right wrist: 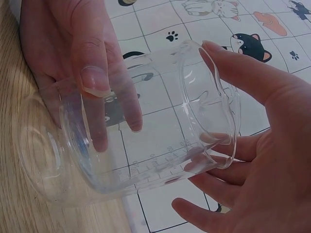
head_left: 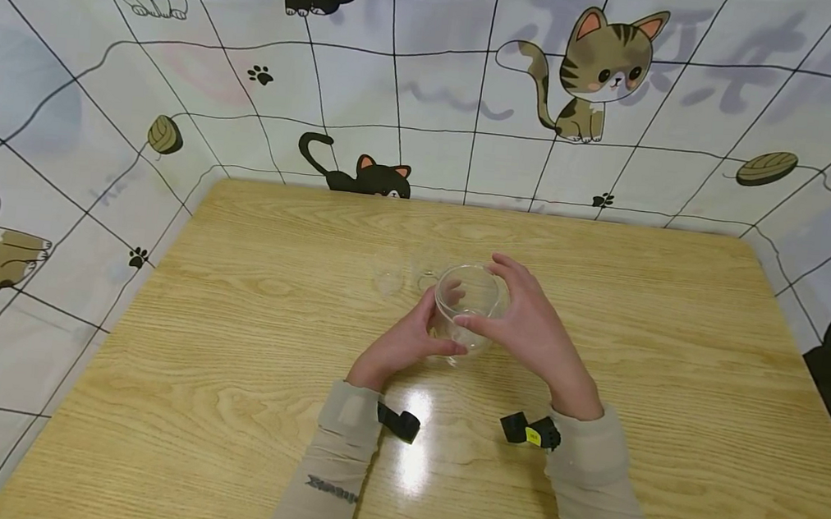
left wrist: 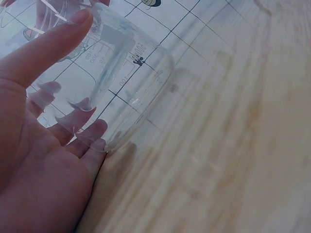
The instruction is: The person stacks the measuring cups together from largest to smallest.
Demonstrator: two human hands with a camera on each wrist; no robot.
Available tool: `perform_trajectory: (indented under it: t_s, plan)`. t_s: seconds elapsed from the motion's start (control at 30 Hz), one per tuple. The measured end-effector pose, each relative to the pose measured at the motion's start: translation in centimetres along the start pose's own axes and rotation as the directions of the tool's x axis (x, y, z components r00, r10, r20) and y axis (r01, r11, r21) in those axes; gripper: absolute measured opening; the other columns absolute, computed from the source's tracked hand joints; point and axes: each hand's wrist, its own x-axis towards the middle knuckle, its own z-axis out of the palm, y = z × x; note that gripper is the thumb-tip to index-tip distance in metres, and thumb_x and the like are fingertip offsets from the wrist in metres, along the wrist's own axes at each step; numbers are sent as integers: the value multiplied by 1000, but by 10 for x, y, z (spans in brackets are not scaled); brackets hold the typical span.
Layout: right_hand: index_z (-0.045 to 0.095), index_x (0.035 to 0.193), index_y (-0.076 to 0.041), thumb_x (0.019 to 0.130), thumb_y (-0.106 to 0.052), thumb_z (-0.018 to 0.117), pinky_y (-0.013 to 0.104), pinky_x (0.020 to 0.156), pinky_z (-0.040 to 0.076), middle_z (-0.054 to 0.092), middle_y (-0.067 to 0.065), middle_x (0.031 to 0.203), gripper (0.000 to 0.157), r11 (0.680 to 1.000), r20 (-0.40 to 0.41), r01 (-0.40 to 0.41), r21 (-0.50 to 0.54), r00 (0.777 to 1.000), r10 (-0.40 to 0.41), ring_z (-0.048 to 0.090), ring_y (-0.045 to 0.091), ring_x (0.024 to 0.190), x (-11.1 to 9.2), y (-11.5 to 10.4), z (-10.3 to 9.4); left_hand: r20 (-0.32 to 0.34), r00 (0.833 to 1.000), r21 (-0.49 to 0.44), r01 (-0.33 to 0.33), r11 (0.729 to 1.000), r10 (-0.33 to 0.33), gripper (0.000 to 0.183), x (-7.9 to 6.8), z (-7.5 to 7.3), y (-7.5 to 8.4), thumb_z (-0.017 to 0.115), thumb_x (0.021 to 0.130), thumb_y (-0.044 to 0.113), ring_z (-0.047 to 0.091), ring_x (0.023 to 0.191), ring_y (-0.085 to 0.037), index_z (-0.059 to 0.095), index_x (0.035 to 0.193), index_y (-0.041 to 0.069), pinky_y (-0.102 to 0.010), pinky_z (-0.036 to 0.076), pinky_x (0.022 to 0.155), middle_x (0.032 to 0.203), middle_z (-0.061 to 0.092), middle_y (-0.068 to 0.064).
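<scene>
Both hands meet around clear glass beakers (head_left: 468,293) near the middle of the table. One beaker appears nested in another, as a second base shows inside the outer wall (right wrist: 85,170). Printed volume marks (left wrist: 138,51) run along the side. My left hand (head_left: 408,341) curves round the lower body, thumb on one side and fingers on the other. Up at the lipped rim (right wrist: 228,145), my right hand (head_left: 529,323) holds the glass between thumb and fingers. I cannot tell which of the nested beakers its fingers grip.
Small clear glass pieces, one round (head_left: 387,280) and one with a rim (head_left: 426,279), stand just left of the hands on the wooden table (head_left: 224,408). A cat-printed cloth (head_left: 445,89) rises behind the table's far edge and along both sides.
</scene>
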Motion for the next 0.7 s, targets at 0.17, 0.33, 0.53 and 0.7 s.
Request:
perform_trajectory:
  t_s: [0.17,0.33,0.53,0.7]
  plan:
    - [36,139,-10,67,-60,71,56,103,28,23,-2,151,95,1000,3,0,-3,1000,0,21,26,138,0,0,0,0,1000,3,-4,1000,4,91,0,0,-1,77,74,16,27,137,-15,20,141,41,-44,25,109,148,29,3]
    - [36,139,-11,67,-61,70,56,103,27,22,-1,151,94,1000,7,0,-10,1000,0,20,27,138,0,0,-1,-16,999,28,-30,999,30,92,6,-1,-15,78,73,23,28,135,-8,19,140,43,-44,26,108,146,30,9]
    - [36,139,-11,68,-61,70,57,104,26,22,0,151,94,1000,14,-1,-20,1000,1,20,27,138,0,-2,-2,-12,999,26,-32,999,32,93,8,-2,-18,79,73,24,28,135,-9,18,142,40,-44,27,108,145,30,9]
    - [36,140,-11,69,-60,70,56,104,25,22,1,151,93,1000,19,0,-24,1000,1,20,27,138,-1,-2,-2,-13,999,25,-43,999,43,94,7,-1,-18,78,73,23,28,135,-9,18,144,35,-45,26,107,145,31,8]
